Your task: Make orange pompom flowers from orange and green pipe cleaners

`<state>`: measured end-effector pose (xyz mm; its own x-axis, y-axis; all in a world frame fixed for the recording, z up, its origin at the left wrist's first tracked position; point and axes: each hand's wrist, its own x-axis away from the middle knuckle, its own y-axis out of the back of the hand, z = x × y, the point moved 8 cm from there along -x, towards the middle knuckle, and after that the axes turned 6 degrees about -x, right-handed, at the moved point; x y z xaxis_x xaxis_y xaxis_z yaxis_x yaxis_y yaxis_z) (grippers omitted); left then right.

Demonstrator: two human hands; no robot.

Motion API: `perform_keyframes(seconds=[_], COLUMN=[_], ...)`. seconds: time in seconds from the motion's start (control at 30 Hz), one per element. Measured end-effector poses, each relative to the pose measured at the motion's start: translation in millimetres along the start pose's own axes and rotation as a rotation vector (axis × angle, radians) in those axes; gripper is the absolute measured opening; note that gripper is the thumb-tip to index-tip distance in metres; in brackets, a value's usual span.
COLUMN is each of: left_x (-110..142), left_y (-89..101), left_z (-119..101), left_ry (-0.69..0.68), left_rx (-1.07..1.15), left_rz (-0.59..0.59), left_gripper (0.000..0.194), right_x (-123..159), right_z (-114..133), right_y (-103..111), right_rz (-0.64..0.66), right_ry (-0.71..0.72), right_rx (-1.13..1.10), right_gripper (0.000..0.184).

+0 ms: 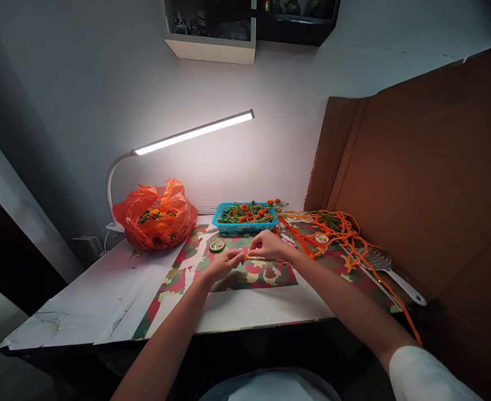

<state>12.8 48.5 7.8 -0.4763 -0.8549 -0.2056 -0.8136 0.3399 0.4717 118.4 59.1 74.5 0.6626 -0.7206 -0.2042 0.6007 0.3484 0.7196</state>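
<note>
My left hand (225, 263) is closed, its fingertips pinching a small orange piece (245, 257) at the end of a thin, light stick (270, 259). Close beside it, my right hand (267, 246) has its fingers pinched together at the same orange end. The stick runs rightward beneath the right hand and wrist, roughly level above the table. Fingers cover most of the orange piece, so its shape is unclear. A roll of green tape (217, 246) lies left of the hands. Behind them stands a blue basket (245, 228) of orange flowers with green stems (251, 213).
An orange plastic bag (162, 225) with flowers sits at left under a lit lamp (195, 133). Tangled orange cord (345, 228), a second tape roll (322, 238) and a white-handled brush (404, 285) lie right. Cardboard (421, 167) stands along the right side.
</note>
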Motion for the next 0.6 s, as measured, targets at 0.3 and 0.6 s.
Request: perform_keyframes(seconds=[0.3,0.6], left_x=[1,0], left_y=[2.4,11.6], left_z=[-2,-2], left_ry=[0.001,0.03], left_rx=[-0.11,-0.248], left_rz=[-0.045,-0.284], left_gripper=[0.046,0.043], right_x=[11,16], right_z=[23,20], right_y=[-10,-25], right_rz=[-0.196,-0.316], right_ry=[0.245,0.277], right_rx=[0.508,0.812], right_gripper=[0.012,0.031])
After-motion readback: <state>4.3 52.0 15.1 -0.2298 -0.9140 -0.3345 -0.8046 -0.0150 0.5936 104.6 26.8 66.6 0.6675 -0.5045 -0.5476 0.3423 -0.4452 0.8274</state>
